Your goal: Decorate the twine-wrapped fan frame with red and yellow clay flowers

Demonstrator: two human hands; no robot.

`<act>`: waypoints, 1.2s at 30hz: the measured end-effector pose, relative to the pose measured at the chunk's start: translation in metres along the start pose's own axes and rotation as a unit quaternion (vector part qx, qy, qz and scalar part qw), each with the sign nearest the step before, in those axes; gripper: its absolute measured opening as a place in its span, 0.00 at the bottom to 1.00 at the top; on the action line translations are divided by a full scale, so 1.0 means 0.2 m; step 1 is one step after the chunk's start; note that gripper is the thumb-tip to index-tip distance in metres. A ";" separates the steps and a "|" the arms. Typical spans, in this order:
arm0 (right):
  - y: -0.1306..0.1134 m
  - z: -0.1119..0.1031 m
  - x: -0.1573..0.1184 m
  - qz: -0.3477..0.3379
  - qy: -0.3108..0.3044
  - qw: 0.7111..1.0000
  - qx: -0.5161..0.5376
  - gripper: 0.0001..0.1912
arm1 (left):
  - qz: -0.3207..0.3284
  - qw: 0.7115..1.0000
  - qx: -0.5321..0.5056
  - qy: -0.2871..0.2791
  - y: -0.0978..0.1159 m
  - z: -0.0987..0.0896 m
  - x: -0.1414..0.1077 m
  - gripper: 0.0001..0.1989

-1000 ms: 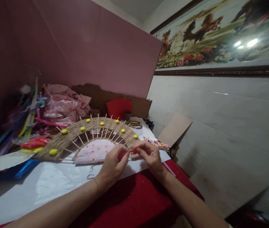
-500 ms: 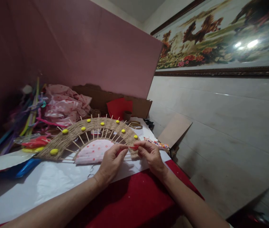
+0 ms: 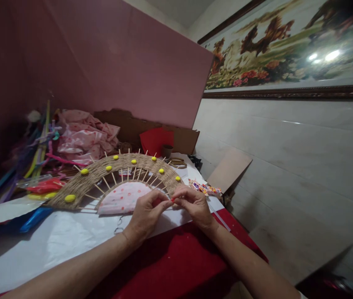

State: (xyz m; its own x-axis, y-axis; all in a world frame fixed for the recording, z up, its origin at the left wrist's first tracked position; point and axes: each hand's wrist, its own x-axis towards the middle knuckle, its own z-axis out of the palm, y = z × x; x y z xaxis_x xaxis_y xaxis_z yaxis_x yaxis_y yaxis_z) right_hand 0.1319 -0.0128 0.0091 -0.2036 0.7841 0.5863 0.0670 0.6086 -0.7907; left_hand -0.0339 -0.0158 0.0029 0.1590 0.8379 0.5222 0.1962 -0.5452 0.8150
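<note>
My left hand (image 3: 148, 214) and my right hand (image 3: 195, 207) meet at the fingertips, both pinching a small red piece (image 3: 173, 200) between them. Just behind them lies a fan-shaped frame of woven brown cord (image 3: 145, 163) on thin sticks, dotted with several yellow ovals such as one at the lower left (image 3: 69, 198). Its half-round centre (image 3: 125, 197) is covered in pale cloth with red dots. The right end of the woven band is partly hidden by my right hand.
Pink cloth (image 3: 84, 135) is heaped at the back left, beside coloured pipe cleaners (image 3: 41, 155). Scissors (image 3: 178, 163), a small brown pot (image 3: 166, 151) and red sheets (image 3: 154, 141) are behind the fan. Patterned material (image 3: 205, 188) lies right, near a leaning board (image 3: 230, 170).
My fingertips have come closer together, and the red piece, earlier stretched between them, now shows as a small bit. A pale strip has appeared below my right wrist.
</note>
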 end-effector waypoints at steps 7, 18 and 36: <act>-0.01 0.00 -0.03 0.042 0.024 0.999 -0.020 0.06 | 0.033 0.998 0.042 -0.016 0.01 0.00 -0.01 0.10; -0.03 0.01 -0.02 -0.078 0.017 0.984 -0.159 0.04 | -0.071 0.994 -0.078 -0.039 0.04 -0.01 0.02 0.16; -0.06 0.01 -0.02 -0.134 0.006 0.973 -0.189 0.03 | -0.102 0.985 -0.099 -0.098 0.06 0.00 0.01 0.21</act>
State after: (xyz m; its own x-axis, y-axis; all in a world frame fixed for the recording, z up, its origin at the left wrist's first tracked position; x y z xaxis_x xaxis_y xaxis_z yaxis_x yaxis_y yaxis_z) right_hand 0.1290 -0.0234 0.0154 -0.2525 0.5913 0.7659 0.3688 0.7906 -0.4888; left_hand -0.0311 -0.0199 0.0142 0.3232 0.8974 0.3003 0.0535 -0.3342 0.9410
